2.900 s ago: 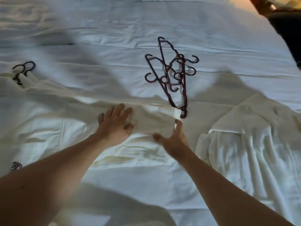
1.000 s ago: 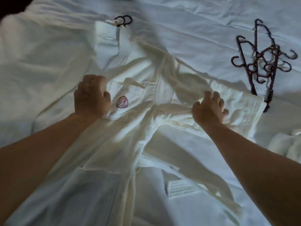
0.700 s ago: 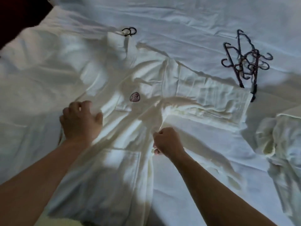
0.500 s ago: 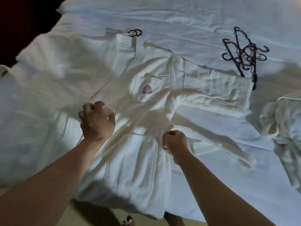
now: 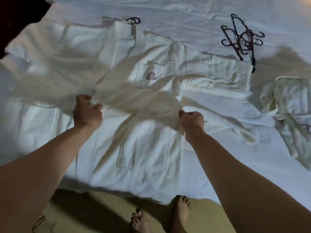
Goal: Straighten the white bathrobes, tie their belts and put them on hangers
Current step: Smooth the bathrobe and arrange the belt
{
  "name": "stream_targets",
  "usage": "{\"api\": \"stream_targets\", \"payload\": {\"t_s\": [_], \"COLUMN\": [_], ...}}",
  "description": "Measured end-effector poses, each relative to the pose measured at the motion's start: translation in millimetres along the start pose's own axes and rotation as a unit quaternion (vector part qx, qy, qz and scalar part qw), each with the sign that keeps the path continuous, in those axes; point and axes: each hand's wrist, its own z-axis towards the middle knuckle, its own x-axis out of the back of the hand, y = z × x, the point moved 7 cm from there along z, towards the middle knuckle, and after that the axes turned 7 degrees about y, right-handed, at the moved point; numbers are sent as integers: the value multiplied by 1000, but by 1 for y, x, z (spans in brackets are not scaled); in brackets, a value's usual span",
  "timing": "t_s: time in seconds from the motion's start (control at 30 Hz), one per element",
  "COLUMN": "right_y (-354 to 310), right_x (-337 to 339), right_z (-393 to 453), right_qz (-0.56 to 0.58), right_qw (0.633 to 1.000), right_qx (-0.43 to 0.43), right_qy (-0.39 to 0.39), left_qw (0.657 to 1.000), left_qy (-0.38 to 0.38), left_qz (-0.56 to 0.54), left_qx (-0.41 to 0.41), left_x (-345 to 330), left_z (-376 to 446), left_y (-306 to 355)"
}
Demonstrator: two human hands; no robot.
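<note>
A wide bed with a smooth, faintly creased white sheet (image 5: 193,12) filled the frame. Across its centre lay a soft white waffle-weave bathrobe with a red chest emblem (image 5: 148,91), a dark hanger hook (image 5: 133,20) already showing at its collar in the upper middle — its front was not yet flat. The left hand (image 5: 87,113) and right hand (image 5: 191,120) each pinched bunched cloth at the waist. A second, crumpled white robe (image 5: 286,111) waited at the right edge, untouched. Thin dark plastic hangers (image 5: 242,39) lay tangled at the upper right.
</note>
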Motion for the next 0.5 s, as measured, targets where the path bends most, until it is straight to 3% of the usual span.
{"api": "stream_targets", "payload": {"t_s": [0.07, 0.13, 0.23, 0.33, 0.43, 0.5], "right_y": [4, 12, 32, 44, 49, 55], "right_x": [25, 20, -3, -6, 21, 25], "right_z": [-3, -10, -23, -43, -44, -50], "right_qz": [-16, 14, 28, -37, 4, 56], "right_qw": [996, 997, 999, 992, 996, 996], "right_qx": [49, 26, -39, 21, 84, 62], "right_qy": [72, 69, -12, -116, -25, -14], "left_qw": [1000, 1000, 1000, 996, 995, 997], "left_qy": [16, 11, -19, -51, -33, -15], "left_qz": [-3, -4, 10, 71, 87, 73], "left_qx": [9, 13, 23, -5, -31, -36], "left_x": [8, 9, 1, 4, 18, 24], "left_z": [3, 0, -11, -21, -27, -32], "left_y": [-6, -14, -34, -54, -66, -69]}}
